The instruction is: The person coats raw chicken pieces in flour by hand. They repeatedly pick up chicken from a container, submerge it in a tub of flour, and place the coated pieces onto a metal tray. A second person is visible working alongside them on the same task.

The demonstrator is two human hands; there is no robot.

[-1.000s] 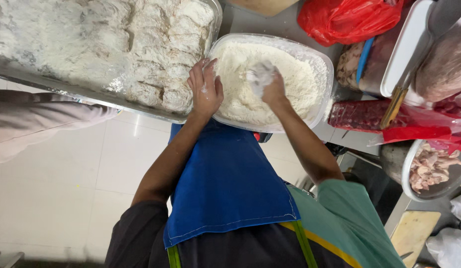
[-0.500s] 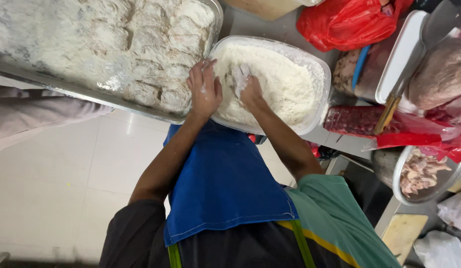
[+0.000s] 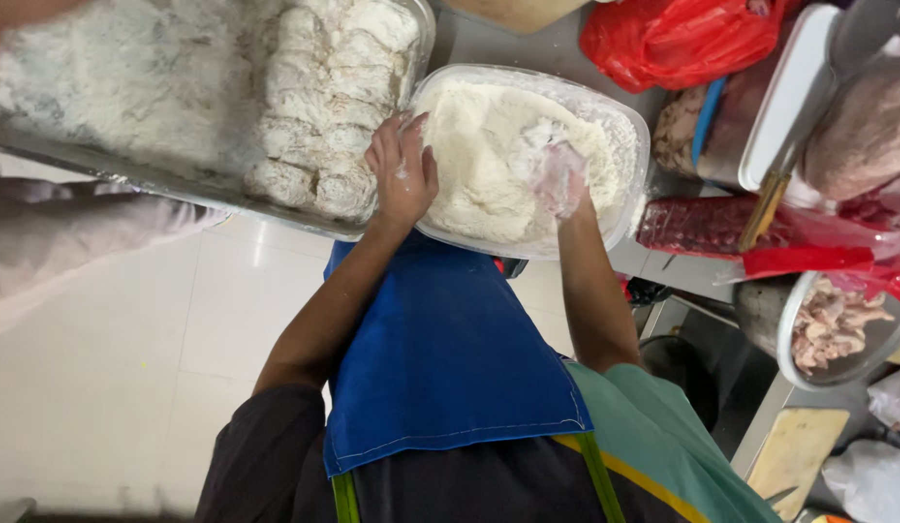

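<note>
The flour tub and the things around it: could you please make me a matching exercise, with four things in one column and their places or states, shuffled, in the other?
Things:
1. left hand
2. right hand
3. metal tray
4. red plastic bag

Places or states:
A. holds floured pieces, left of the clear tub
B. lies at the top, beyond the tub
C. rests on the tub's left rim
D. coated in flour, down inside the tub

Pairs: 1-C, 2-D, 3-A, 4-B
</note>
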